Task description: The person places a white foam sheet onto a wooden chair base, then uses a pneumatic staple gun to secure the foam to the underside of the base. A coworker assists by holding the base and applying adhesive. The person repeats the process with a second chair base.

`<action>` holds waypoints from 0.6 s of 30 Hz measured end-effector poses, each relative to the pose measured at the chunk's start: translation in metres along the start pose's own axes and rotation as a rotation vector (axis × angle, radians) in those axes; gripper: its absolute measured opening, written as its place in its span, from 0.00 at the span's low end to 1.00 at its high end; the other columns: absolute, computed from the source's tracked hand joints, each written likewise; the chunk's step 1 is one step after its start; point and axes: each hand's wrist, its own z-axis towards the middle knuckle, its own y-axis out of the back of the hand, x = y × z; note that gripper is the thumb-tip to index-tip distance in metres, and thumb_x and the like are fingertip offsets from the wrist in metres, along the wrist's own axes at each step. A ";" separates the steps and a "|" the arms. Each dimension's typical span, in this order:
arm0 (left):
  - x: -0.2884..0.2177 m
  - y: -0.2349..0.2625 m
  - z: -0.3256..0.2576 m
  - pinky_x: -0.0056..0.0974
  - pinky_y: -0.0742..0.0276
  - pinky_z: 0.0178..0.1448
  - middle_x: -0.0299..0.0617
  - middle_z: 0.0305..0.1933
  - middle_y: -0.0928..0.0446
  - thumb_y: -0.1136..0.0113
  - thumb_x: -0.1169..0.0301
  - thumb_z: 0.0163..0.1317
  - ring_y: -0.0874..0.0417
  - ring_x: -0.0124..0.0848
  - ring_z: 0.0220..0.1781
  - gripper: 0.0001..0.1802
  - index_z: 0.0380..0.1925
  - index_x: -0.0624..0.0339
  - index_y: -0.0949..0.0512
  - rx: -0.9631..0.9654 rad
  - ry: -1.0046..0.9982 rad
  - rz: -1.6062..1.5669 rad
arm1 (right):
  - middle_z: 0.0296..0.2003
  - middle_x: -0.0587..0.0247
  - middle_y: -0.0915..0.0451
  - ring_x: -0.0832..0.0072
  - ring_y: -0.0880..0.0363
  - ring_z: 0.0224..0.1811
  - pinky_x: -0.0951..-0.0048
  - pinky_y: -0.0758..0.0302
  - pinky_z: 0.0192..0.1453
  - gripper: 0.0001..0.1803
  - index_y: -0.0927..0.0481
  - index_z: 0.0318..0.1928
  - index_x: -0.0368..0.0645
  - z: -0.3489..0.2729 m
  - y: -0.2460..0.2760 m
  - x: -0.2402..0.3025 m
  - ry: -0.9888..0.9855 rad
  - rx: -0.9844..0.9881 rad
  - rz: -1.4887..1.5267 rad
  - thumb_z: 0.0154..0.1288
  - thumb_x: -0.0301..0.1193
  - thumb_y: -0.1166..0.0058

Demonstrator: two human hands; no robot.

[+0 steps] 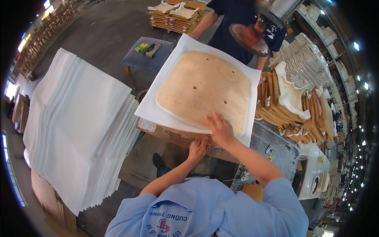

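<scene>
A plywood seat panel [205,75] with rounded corners and several small holes lies on a white foam sheet [152,102], which sticks out past it on all sides. My right hand [221,128] rests on the panel's near edge, fingers stretched out over the wood. Just below the foam's near edge, my left hand [198,149] is closed, with its fingers curled; what it grips, if anything, is hidden. Under the sheet, the brown front edge of a worktable [173,136] shows.
A co-worker in a dark shirt [237,23] stands opposite, arms at the sheet's far corners. A tall stack of white foam sheets [79,102] rises on the left. Brown padded panels [276,106] are piled right. Beyond stands a blue-topped stool [138,57] with tools; a red-brown machine [252,35] hangs overhead.
</scene>
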 end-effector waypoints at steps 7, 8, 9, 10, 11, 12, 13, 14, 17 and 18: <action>-0.001 -0.004 -0.022 0.37 0.21 0.39 0.40 0.26 0.15 0.40 0.55 0.84 0.15 0.31 0.30 0.28 0.28 0.65 0.14 -0.033 -0.057 0.114 | 0.76 0.31 0.28 0.37 0.20 0.72 0.43 0.19 0.65 0.36 0.21 0.76 0.52 -0.003 -0.015 -0.014 -0.004 -0.019 0.037 0.67 0.28 0.38; 0.002 -0.002 -0.021 0.37 0.19 0.40 0.40 0.27 0.14 0.41 0.55 0.84 0.13 0.31 0.31 0.26 0.30 0.65 0.14 -0.043 -0.052 0.085 | 0.76 0.32 0.29 0.39 0.20 0.73 0.45 0.20 0.66 0.39 0.23 0.78 0.52 -0.002 -0.014 -0.012 -0.003 -0.007 0.024 0.64 0.29 0.33; 0.005 -0.002 -0.019 0.37 0.18 0.41 0.41 0.29 0.13 0.41 0.55 0.84 0.12 0.31 0.32 0.25 0.32 0.65 0.14 -0.049 -0.047 0.057 | 0.77 0.33 0.29 0.40 0.21 0.74 0.48 0.20 0.68 0.43 0.24 0.79 0.53 -0.001 -0.013 -0.010 -0.006 0.004 0.010 0.60 0.29 0.27; 0.008 -0.005 -0.015 0.38 0.16 0.42 0.42 0.33 0.12 0.41 0.55 0.84 0.11 0.33 0.34 0.24 0.36 0.65 0.13 -0.055 0.021 -0.104 | 0.77 0.34 0.29 0.41 0.22 0.75 0.50 0.20 0.69 0.48 0.25 0.80 0.53 0.000 -0.011 -0.010 -0.012 0.015 -0.004 0.57 0.30 0.22; 0.011 -0.010 -0.016 0.38 0.14 0.43 0.44 0.36 0.11 0.40 0.55 0.83 0.09 0.34 0.36 0.23 0.39 0.65 0.13 -0.055 0.101 -0.265 | 0.79 0.34 0.31 0.40 0.25 0.77 0.47 0.22 0.72 0.49 0.27 0.81 0.53 -0.001 -0.010 -0.010 -0.012 0.031 0.041 0.57 0.31 0.22; 0.013 -0.015 -0.017 0.39 0.13 0.45 0.45 0.39 0.10 0.40 0.54 0.83 0.08 0.35 0.38 0.22 0.42 0.65 0.13 -0.052 0.181 -0.426 | 0.80 0.34 0.34 0.39 0.28 0.79 0.45 0.24 0.75 0.50 0.28 0.82 0.53 -0.001 -0.008 -0.011 -0.015 0.045 0.085 0.58 0.31 0.22; 0.016 -0.020 -0.019 0.40 0.11 0.46 0.46 0.42 0.10 0.39 0.54 0.83 0.07 0.37 0.40 0.22 0.45 0.66 0.14 -0.014 0.255 -0.416 | 0.81 0.34 0.36 0.37 0.31 0.81 0.42 0.26 0.77 0.51 0.30 0.83 0.53 -0.004 -0.005 -0.013 -0.020 0.059 0.129 0.58 0.31 0.22; 0.013 -0.024 -0.017 0.41 0.10 0.47 0.47 0.45 0.10 0.39 0.54 0.82 0.07 0.38 0.41 0.22 0.48 0.66 0.14 0.019 0.320 -0.404 | 0.82 0.34 0.38 0.36 0.35 0.83 0.39 0.29 0.79 0.53 0.33 0.84 0.54 -0.008 0.003 -0.014 -0.053 0.111 0.117 0.58 0.31 0.23; 0.005 -0.040 -0.016 0.42 0.09 0.49 0.47 0.49 0.10 0.38 0.54 0.81 0.06 0.39 0.43 0.24 0.53 0.68 0.15 0.142 0.475 -0.375 | 0.85 0.35 0.45 0.34 0.47 0.88 0.31 0.38 0.84 0.58 0.40 0.87 0.54 -0.032 0.022 -0.011 -0.141 0.257 0.094 0.58 0.30 0.23; 0.003 -0.049 -0.016 0.42 0.09 0.49 0.47 0.49 0.10 0.37 0.54 0.80 0.06 0.39 0.43 0.24 0.53 0.69 0.15 0.194 0.518 -0.369 | 0.86 0.35 0.47 0.35 0.50 0.89 0.28 0.40 0.84 0.59 0.42 0.88 0.54 -0.040 0.026 -0.014 -0.167 0.290 0.082 0.59 0.30 0.24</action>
